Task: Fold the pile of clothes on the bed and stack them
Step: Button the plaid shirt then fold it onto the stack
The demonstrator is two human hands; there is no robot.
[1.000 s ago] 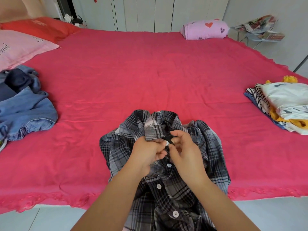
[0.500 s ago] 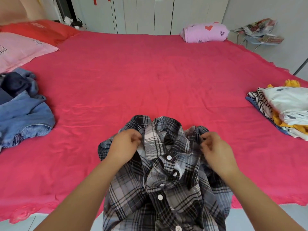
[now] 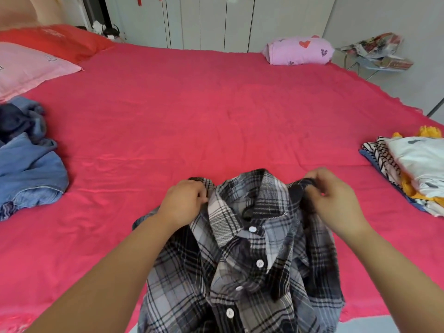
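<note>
A grey and black plaid button shirt [image 3: 242,267] is held up at the near edge of the red bed [image 3: 216,121], collar toward the far side and buttons facing me. My left hand [image 3: 183,200] pinches its left shoulder and my right hand [image 3: 334,195] pinches its right shoulder. The shirt's lower part hangs over the bed's front edge. A loose pile of blue denim clothes [image 3: 26,162] lies at the left. A stack of folded clothes [image 3: 413,169] with a white piece on top lies at the right edge.
Pink [image 3: 28,68] and red [image 3: 55,40] pillows sit at the far left. A rolled purple cloth with hearts [image 3: 298,50] lies at the far right corner. White wardrobe doors [image 3: 211,20] stand behind the bed, and a cluttered small stand [image 3: 377,54] is beside it.
My hands left the top button at the collar and moved apart to the shirt's two shoulders. The shirt has been lifted and spread wider.
</note>
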